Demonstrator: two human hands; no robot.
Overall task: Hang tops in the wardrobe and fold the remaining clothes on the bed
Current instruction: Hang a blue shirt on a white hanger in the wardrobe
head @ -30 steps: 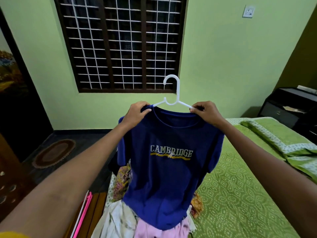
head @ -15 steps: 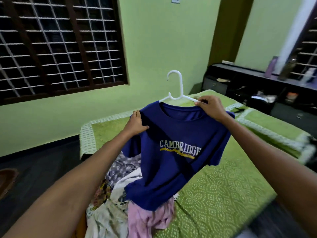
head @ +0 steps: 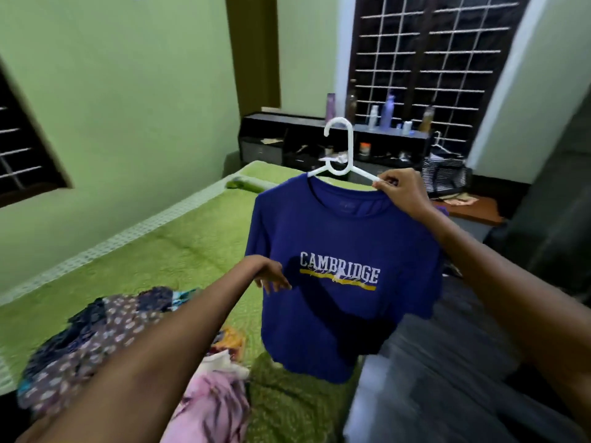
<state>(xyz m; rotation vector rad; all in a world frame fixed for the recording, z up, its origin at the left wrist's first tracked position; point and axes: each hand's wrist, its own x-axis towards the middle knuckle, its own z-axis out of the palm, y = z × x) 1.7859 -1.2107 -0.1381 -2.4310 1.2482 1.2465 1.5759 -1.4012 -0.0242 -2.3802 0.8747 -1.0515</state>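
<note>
A blue T-shirt [head: 339, 238] printed CAMBRIDGE hangs on a white plastic hanger [head: 343, 155] in mid-air over the bed's corner. My right hand [head: 401, 191] pinches the hanger's right arm together with the shirt's shoulder. My left hand [head: 270, 273] hovers by the shirt's left sleeve with relaxed fingers and holds nothing. A heap of mixed clothes [head: 105, 334], floral, pink and white, lies on the green bed [head: 179, 251] below my left arm.
A dark shelf unit [head: 287, 139] with bottles on top stands under a barred window behind the bed. A striped bag [head: 444, 174] sits beside it at right. Grey floor [head: 447, 362] lies to the right of the bed.
The view has swung right, toward the shelf and second window. My left hand let go of the shirt's shoulder and dropped beside the sleeve. My right hand still holds the hanger.
</note>
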